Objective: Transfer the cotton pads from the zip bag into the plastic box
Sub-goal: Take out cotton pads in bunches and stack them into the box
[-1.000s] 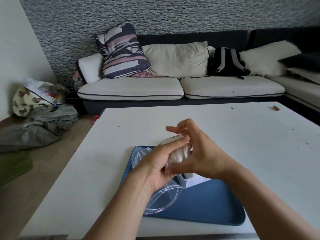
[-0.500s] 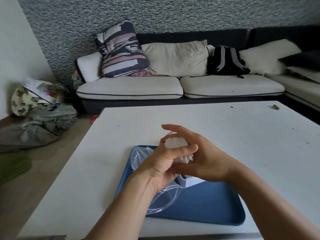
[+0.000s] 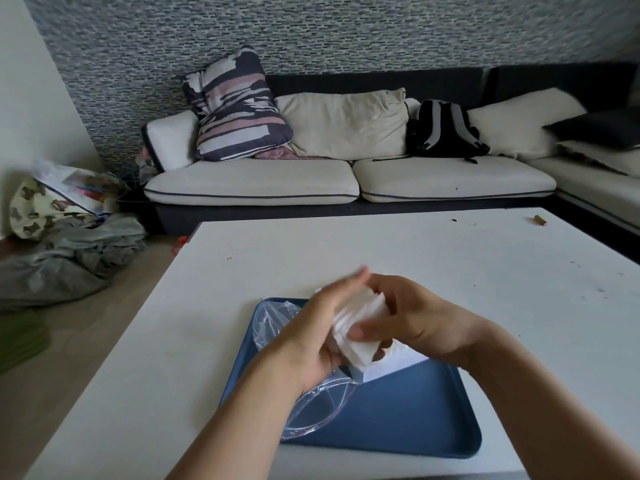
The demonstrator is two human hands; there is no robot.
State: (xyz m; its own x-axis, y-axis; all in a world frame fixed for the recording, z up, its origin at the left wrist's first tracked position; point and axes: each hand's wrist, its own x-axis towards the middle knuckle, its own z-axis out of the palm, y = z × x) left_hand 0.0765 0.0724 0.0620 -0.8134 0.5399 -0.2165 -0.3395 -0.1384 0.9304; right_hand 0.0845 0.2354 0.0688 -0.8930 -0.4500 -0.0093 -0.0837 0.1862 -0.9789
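Observation:
A stack of white cotton pads point(image 3: 360, 327) is held between both hands above the blue tray point(image 3: 408, 414). My right hand point(image 3: 419, 323) grips the stack, thumb on its near face and fingers curled behind. My left hand point(image 3: 311, 337) lies flat against the stack's left side with fingers straight. The clear zip bag point(image 3: 277, 317) lies crumpled on the tray under my left hand, its open mouth point(image 3: 318, 407) toward me. The white plastic box point(image 3: 391, 365) sits on the tray just below the stack, mostly hidden by my hands.
The tray sits on a white table point(image 3: 450, 271) near its front edge. A small brown item point(image 3: 540, 220) lies at the far right of the table. Behind stands a sofa point(image 3: 346, 178) with cushions and a backpack point(image 3: 446, 131). Clothes point(image 3: 69, 258) lie on the floor at left.
The stack of pads has come lower toward the box and tilted. My left fingers have straightened along its side, and my right thumb now presses its front.

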